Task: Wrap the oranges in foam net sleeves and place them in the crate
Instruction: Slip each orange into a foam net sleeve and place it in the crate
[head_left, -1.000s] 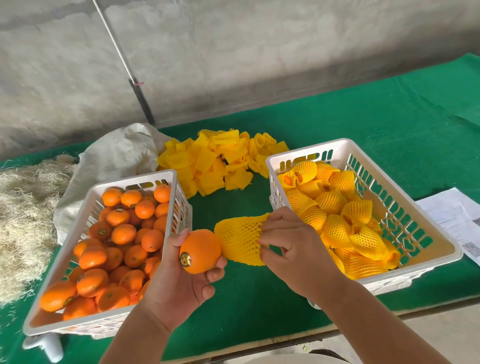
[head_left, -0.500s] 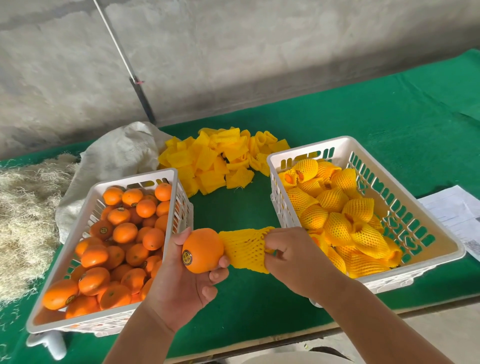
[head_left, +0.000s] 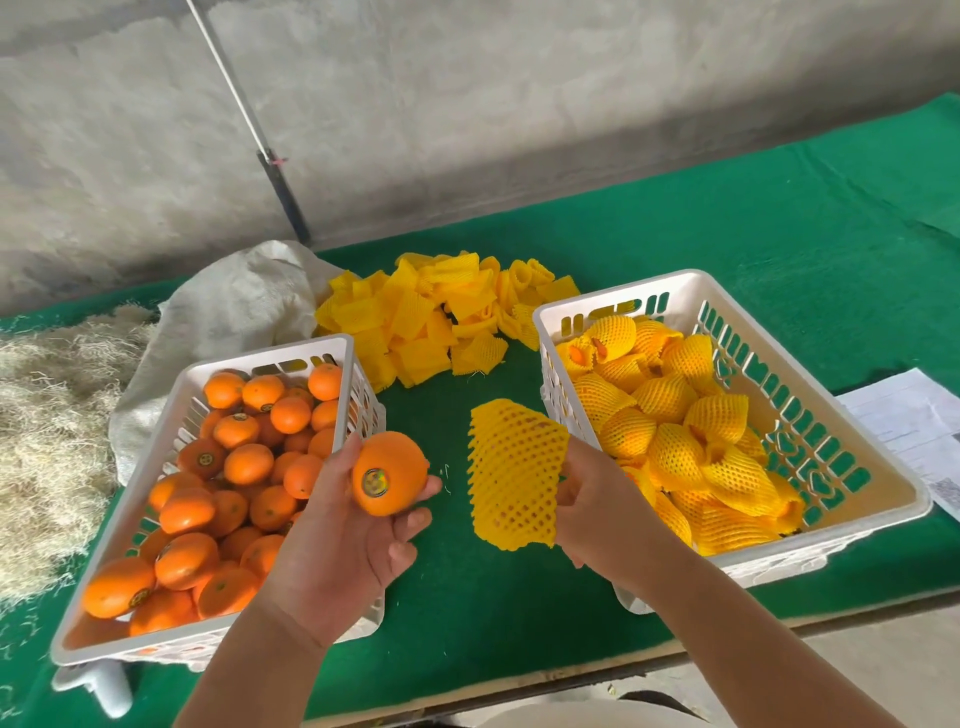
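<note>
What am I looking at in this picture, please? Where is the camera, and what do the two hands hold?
There is no machine here: a person works with two bare hands, and the camera sits on their head, looking forward and down. The left hand holds a bare orange with a round sticker. The right hand grips an open yellow foam net sleeve; the orange is not inside it yet. On the green table stand two white crates: the left crate holds bare oranges, the right crate holds oranges already wrapped. Behind them lie a pile of spare sleeves, a pale sack, straw-like fibre at the left and printed papers at the right.
</note>
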